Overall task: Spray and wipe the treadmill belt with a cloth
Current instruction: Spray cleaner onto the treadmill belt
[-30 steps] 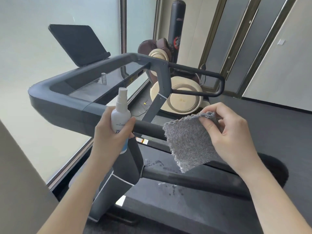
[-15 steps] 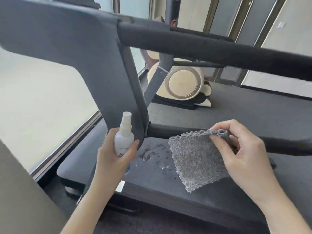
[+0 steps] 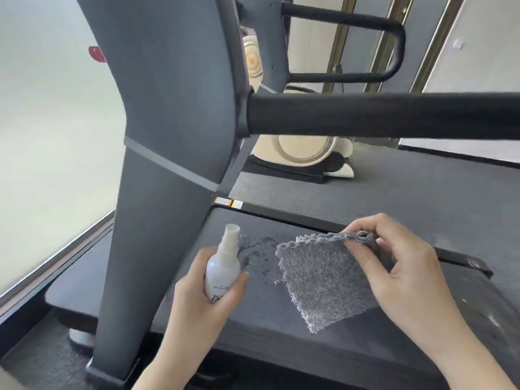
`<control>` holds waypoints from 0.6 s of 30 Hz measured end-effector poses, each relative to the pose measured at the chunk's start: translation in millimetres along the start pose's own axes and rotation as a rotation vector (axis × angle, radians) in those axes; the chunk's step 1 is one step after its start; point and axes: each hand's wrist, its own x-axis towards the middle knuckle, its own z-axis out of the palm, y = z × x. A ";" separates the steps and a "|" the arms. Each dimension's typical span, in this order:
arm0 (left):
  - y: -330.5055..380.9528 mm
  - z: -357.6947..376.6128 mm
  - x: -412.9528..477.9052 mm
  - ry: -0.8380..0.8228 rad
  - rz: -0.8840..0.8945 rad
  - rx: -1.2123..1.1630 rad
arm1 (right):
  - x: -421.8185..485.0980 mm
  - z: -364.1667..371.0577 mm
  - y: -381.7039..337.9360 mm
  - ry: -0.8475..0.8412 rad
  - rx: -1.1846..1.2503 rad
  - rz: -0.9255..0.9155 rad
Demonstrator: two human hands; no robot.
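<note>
While the left hand (image 3: 197, 302) grips the spray bottle (image 3: 223, 266) and the right hand (image 3: 399, 277) pinches the cloth (image 3: 323, 280) by its top edge, both have dropped close over the wet patch (image 3: 257, 249) on the belt (image 3: 267, 316): wiping likely next.

Fluffy grey cloth (image 3: 323, 280) hanging above wet-spotted belt (image 3: 261, 311).
</note>
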 end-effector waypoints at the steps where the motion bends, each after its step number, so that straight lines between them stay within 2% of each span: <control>1: -14.9 4.3 -4.3 -0.009 -0.005 0.004 | -5.1 8.6 9.2 0.009 -0.007 -0.002; 7: -88.7 21.7 -22.4 -0.033 -0.014 -0.026 | -36.8 62.1 55.8 0.058 -0.044 0.024; 18: -138.9 16.8 26.7 -0.008 -0.002 0.011 | -27.5 88.5 95.9 0.099 -0.120 0.069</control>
